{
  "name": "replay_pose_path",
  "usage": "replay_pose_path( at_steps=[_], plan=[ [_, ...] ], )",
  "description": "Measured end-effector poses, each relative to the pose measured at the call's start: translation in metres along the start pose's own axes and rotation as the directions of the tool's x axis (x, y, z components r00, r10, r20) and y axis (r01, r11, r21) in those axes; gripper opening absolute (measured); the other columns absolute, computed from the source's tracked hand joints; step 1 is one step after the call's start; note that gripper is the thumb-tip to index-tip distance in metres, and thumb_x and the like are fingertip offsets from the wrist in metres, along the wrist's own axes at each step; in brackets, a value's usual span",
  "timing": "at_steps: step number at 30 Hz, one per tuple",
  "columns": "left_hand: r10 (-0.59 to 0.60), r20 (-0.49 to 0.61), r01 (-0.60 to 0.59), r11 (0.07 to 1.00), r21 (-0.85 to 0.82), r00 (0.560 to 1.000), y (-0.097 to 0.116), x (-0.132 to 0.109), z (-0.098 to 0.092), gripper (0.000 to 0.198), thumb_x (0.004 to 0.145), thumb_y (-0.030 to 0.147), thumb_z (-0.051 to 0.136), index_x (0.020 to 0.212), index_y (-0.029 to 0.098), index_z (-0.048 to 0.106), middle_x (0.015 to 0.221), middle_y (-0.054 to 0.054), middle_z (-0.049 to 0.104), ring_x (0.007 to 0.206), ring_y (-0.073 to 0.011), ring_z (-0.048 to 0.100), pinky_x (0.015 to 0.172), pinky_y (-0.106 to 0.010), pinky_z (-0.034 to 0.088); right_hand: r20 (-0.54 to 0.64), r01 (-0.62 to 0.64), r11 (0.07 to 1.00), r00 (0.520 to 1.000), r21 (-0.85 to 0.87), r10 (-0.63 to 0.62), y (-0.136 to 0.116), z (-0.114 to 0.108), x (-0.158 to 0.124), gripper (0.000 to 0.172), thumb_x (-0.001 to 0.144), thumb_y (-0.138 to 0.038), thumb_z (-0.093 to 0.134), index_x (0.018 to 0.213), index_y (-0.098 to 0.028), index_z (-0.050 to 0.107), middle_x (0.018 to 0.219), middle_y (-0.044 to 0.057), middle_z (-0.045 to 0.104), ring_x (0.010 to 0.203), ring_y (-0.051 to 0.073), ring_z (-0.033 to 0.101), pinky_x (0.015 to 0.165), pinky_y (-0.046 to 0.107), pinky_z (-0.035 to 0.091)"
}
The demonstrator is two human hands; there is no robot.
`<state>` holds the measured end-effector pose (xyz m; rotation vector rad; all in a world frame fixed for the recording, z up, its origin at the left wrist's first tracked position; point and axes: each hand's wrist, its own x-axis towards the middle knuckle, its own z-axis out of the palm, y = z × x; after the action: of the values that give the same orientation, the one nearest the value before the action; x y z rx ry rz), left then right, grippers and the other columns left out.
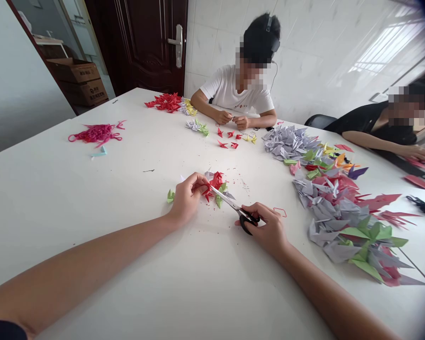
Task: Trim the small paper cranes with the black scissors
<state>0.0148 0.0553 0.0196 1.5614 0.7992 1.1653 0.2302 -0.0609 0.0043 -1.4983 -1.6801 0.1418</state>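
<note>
My left hand [189,196] pinches a small red origami crane [208,187] near the middle of the white table. In my right hand [269,226] is a pair of scissors [230,202] with black handles, the fingers in the loops. The blade tips reach up to the red crane at my left fingertips; whether they touch it I cannot tell. Just behind and beside my left hand lie more small folded cranes, among them a red one [217,179] and a green one [220,196]. Tiny red scraps are scattered around them.
A long heap of grey, pink and green cranes [340,208] covers the table's right side. A magenta cord bundle [97,134] lies at the left, with red cranes [166,102] behind. Two other people sit across, a white-shirted one [230,89] and a black-sleeved one [361,123], both handling things.
</note>
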Motion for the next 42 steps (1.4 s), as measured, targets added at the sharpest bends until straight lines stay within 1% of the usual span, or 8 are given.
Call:
replay_pose_path(
  at_steps=[14, 18, 23, 26, 29, 35, 40, 42],
  plan=[
    [-0.009, 0.0, 0.009, 1.0, 0.015, 1.0, 0.001, 0.0, 0.0, 0.007, 0.084, 0.015, 0.055, 0.082, 0.021, 0.059, 0.076, 0.001, 0.062, 0.071, -0.0125, 0.057, 0.068, -0.026, 0.046, 0.026, -0.02, 1.0, 0.999, 0.019, 0.019, 0.002, 0.0, -0.001, 0.017, 0.072, -0.013, 0.062, 0.086, -0.021, 0.068, 0.066, -0.002, 0.063, 0.056, 0.012, 0.048, 0.054, 0.024, 0.045],
    [-0.001, -0.001, 0.001, 1.0, 0.021, 1.0, -0.001, 0.0, 0.0, 0.007, 0.085, 0.016, 0.055, 0.082, 0.021, 0.058, 0.077, 0.0, 0.062, 0.072, -0.0127, 0.057, 0.069, -0.026, 0.046, 0.046, -0.041, 0.998, 0.998, 0.044, 0.039, 0.002, -0.001, -0.002, 0.021, 0.072, -0.01, 0.059, 0.087, -0.022, 0.067, 0.066, -0.003, 0.066, 0.056, 0.012, 0.056, 0.054, 0.024, 0.046],
    [-0.009, -0.001, 0.009, 1.0, 0.021, 1.0, -0.001, -0.001, 0.0, 0.001, 0.086, 0.02, 0.058, 0.085, 0.021, 0.058, 0.079, 0.0, 0.062, 0.073, -0.0139, 0.058, 0.069, -0.028, 0.047, 0.036, -0.078, 0.994, 0.996, 0.082, 0.076, -0.002, 0.0, -0.004, 0.018, 0.075, -0.012, 0.059, 0.086, -0.021, 0.068, 0.065, -0.004, 0.06, 0.061, 0.015, 0.069, 0.051, 0.023, 0.045],
    [-0.02, 0.011, 0.02, 1.0, 0.006, 1.0, 0.001, -0.001, 0.0, 0.004, 0.087, 0.024, 0.06, 0.087, 0.021, 0.059, 0.08, -0.001, 0.063, 0.076, -0.0151, 0.06, 0.07, -0.029, 0.048, 0.03, -0.084, 0.992, 0.996, 0.092, 0.082, -0.005, 0.002, -0.005, 0.016, 0.077, -0.012, 0.059, 0.087, -0.021, 0.068, 0.066, -0.003, 0.061, 0.064, 0.017, 0.072, 0.051, 0.023, 0.044],
    [-0.035, 0.02, 0.036, 0.999, -0.014, 0.999, 0.003, -0.002, 0.0, 0.006, 0.088, 0.027, 0.061, 0.088, 0.021, 0.059, 0.079, -0.001, 0.063, 0.076, -0.0151, 0.061, 0.07, -0.029, 0.049, 0.017, -0.078, 0.993, 0.997, 0.092, 0.077, -0.006, 0.003, -0.005, 0.015, 0.078, -0.013, 0.06, 0.088, -0.021, 0.067, 0.069, -0.002, 0.065, 0.064, 0.016, 0.072, 0.051, 0.023, 0.045],
    [-0.048, 0.046, 0.05, 0.998, -0.04, 0.998, 0.002, -0.004, 0.002, 0.002, 0.087, 0.021, 0.059, 0.086, 0.021, 0.057, 0.082, -0.002, 0.064, 0.075, -0.0142, 0.059, 0.068, -0.027, 0.048, -0.111, -0.077, 0.997, 0.991, 0.02, 0.078, -0.007, 0.001, -0.001, 0.007, 0.078, -0.017, 0.061, 0.083, -0.021, 0.066, 0.056, -0.004, 0.057, 0.056, 0.015, 0.065, 0.052, 0.025, 0.046],
    [-0.035, -0.003, 0.035, 0.999, 0.011, 0.999, 0.002, -0.004, 0.001, 0.002, 0.086, 0.021, 0.057, 0.085, 0.022, 0.057, 0.077, 0.0, 0.062, 0.073, -0.0135, 0.056, 0.067, -0.026, 0.045, -0.118, -0.013, 0.999, 0.993, -0.04, 0.008, -0.009, -0.001, 0.001, 0.014, 0.077, -0.021, 0.067, 0.091, -0.023, 0.066, 0.066, -0.002, 0.064, 0.054, 0.013, 0.052, 0.056, 0.028, 0.047],
    [-0.018, -0.004, 0.018, 0.999, 0.027, 1.0, 0.002, -0.004, 0.001, 0.003, 0.087, 0.02, 0.056, 0.085, 0.023, 0.057, 0.079, 0.0, 0.063, 0.074, -0.0135, 0.057, 0.067, -0.026, 0.045, -0.155, -0.023, 0.998, 0.988, -0.058, 0.013, -0.009, -0.002, 0.001, 0.025, 0.076, -0.026, 0.074, 0.098, -0.023, 0.064, 0.073, -0.001, 0.065, 0.058, 0.013, 0.051, 0.058, 0.029, 0.047]
  ],
)
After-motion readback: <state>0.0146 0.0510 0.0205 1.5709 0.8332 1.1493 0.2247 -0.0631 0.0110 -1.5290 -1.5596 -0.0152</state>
